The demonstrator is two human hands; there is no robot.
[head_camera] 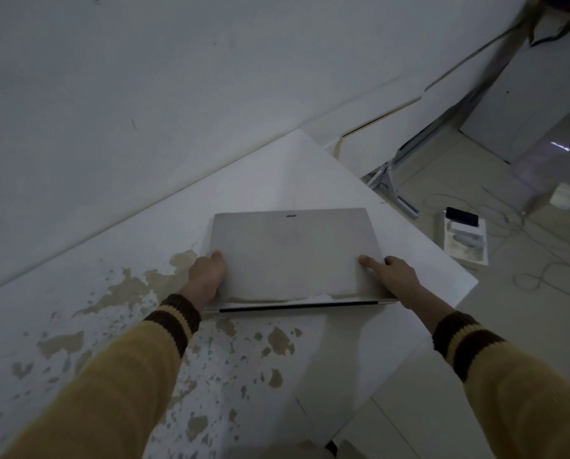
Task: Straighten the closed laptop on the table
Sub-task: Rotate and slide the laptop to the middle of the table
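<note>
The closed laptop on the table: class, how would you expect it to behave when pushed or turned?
The laptop looks flat and stiff, so it should probably turn as one slab without tipping. Its smooth lid may be slippery under the thumbs. With the left hand and right hand at opposite sides, it should pivot easily on the table.

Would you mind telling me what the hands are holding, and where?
Both hold the closed laptop: left hand on its left edge, right hand on its right edge, near the front corners.

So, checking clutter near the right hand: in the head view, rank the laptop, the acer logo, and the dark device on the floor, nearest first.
1. Laptop, held by the right hand.
2. Acer logo, far lid edge.
3. Dark device, on the floor, right.
</note>
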